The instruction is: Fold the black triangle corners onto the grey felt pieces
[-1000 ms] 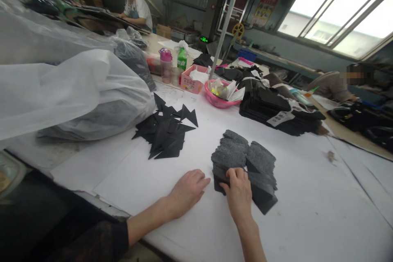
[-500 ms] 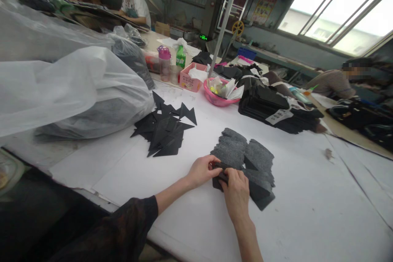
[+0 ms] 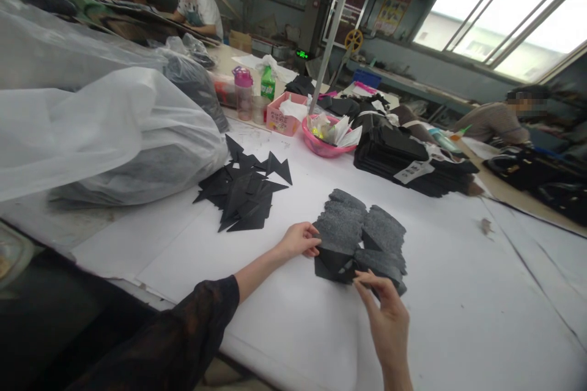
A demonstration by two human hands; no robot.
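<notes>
A: Where do the pieces lie?

B: Two rows of overlapping pieces, side by side on the table (image 3: 284,342), set back from its near edge. Left row (image 3: 342,223), right row (image 3: 387,226). Each row's long axis runs away from the person, toward the far edge.

A: Hands?

B: Left hand (image 3: 300,241) at the left side of the left row, fingertips at its dark near end (image 3: 330,264). It comes in across the long axis. Right hand (image 3: 387,305) comes from the near edge, roughly along that axis, fingertips at the right corner of the same dark end.

A: Grip?

B: Thumb and fingers drawn close on both hands. Cannot tell whether either pinches a piece or only touches it.

A: Which is nearer the right row?

B: Right hand, just in front of it. Left hand has the left row between.

A: Edges, room?

B: Leftward, a pile of black pieces (image 3: 247,192), apart from the rows; beyond it a plastic bag (image 3: 151,140). Toward the far edge, a pink basin (image 3: 321,146) and a black stack (image 3: 385,149). White paper (image 3: 449,293) shows broadly to the right and down to the near edge.
</notes>
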